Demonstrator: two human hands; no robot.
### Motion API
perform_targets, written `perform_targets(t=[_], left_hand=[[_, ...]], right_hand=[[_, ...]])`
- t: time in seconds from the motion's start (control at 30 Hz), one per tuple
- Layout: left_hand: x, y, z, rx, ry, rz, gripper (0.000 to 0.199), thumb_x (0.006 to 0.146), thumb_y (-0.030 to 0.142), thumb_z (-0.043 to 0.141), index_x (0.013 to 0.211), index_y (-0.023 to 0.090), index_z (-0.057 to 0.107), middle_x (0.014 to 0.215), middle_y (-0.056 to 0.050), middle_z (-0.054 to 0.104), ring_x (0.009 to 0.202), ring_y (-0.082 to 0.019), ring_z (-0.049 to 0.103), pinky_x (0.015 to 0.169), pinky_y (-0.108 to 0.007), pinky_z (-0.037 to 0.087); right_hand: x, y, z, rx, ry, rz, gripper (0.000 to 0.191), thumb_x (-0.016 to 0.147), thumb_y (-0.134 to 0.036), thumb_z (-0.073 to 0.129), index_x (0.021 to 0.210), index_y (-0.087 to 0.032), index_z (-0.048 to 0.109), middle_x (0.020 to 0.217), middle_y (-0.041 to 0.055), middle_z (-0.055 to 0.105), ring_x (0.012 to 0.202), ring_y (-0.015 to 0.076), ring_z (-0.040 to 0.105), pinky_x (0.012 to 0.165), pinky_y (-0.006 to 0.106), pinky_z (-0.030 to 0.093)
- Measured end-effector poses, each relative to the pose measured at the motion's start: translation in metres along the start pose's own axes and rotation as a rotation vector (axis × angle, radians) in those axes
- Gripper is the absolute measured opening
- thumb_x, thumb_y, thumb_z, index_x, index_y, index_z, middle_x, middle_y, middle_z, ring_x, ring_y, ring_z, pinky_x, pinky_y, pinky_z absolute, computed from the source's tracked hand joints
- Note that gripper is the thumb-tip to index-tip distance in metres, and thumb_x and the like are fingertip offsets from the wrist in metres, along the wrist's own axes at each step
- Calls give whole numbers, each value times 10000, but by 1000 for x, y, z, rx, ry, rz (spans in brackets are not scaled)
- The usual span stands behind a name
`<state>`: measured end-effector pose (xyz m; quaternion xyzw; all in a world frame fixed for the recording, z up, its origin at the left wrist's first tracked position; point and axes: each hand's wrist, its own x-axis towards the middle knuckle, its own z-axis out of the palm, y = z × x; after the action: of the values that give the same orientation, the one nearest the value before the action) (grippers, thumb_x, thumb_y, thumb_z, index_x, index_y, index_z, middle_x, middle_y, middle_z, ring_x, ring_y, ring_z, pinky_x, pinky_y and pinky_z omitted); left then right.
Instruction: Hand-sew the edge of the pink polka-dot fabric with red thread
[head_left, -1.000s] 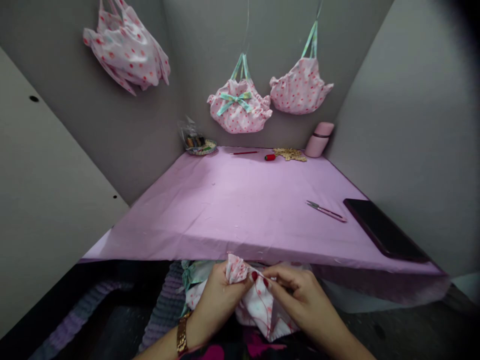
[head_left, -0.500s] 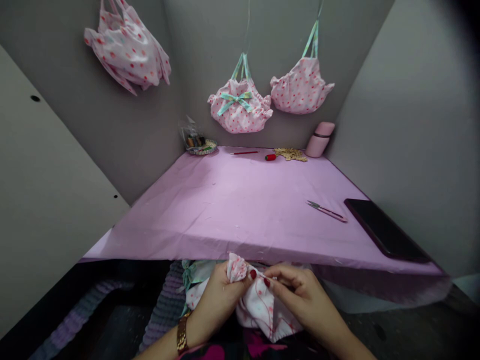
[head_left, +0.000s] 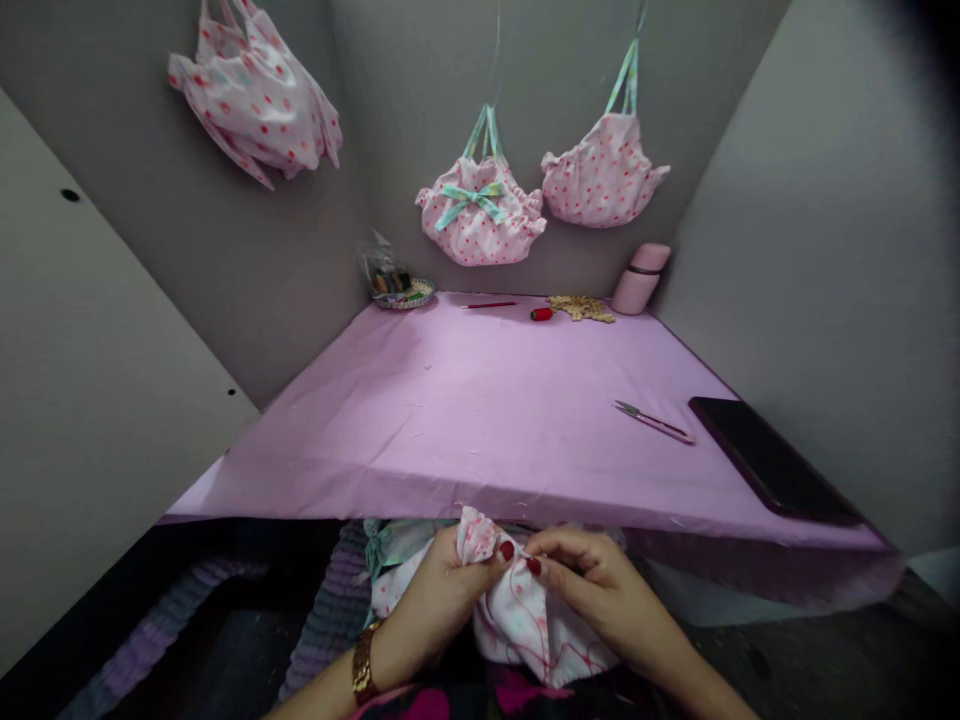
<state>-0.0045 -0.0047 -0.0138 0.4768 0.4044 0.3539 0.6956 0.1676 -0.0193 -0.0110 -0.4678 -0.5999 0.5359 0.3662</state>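
Observation:
Over my lap, just in front of the table edge, a white cloth with pink and red dots (head_left: 514, 610) hangs from both hands. My left hand (head_left: 442, 590) is closed on it, a gathered tuft poking up above the thumb. Beside it my right hand (head_left: 592, 580) pinches at the cloth's upper edge, thumb and forefinger close to the left thumb. Red thread runs in loose curves over the cloth. Whether a needle is between the right fingertips is too small to tell. A mint-green strip of fabric (head_left: 397, 543) lies behind my left hand.
On the pink-covered table (head_left: 480, 400) lie thread snips (head_left: 654, 422), a dark tablet or phone (head_left: 772, 460), a red thread spool (head_left: 541, 314) and a red pencil-like stick (head_left: 489, 305). A pink bottle (head_left: 640, 280) and small basket (head_left: 405, 295) stand behind. Dotted cloth bags (head_left: 480, 215) hang above.
My right fingertips have shifted very slightly left, nearer the left thumb. The hold on the dotted cloth stays the same, and the table things have not moved.

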Motion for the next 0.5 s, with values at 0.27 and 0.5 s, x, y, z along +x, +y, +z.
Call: perform_targets(t=[0.27,0.5], left_hand=[[2,-5,1,-65,-6,-52,218,744,324,600,708,124,521,666,-4,480,613,-109,401,603,-243,334],[5,-9,3,-98,10,-51,209,749,326,596,745,124,544,680,-17,531,624,-124,453,636,-262,370]], right_hand=[[-4,6,9,-82,-23,-58,197,908,-365,403,913,-180,471,650,-30,439,566,94,383,516,199,309],[-3,4,18,-122,-26,-93,173,940,-307,319,1069,-203,365,708,-19,485,632,113,458,591,217,376]])
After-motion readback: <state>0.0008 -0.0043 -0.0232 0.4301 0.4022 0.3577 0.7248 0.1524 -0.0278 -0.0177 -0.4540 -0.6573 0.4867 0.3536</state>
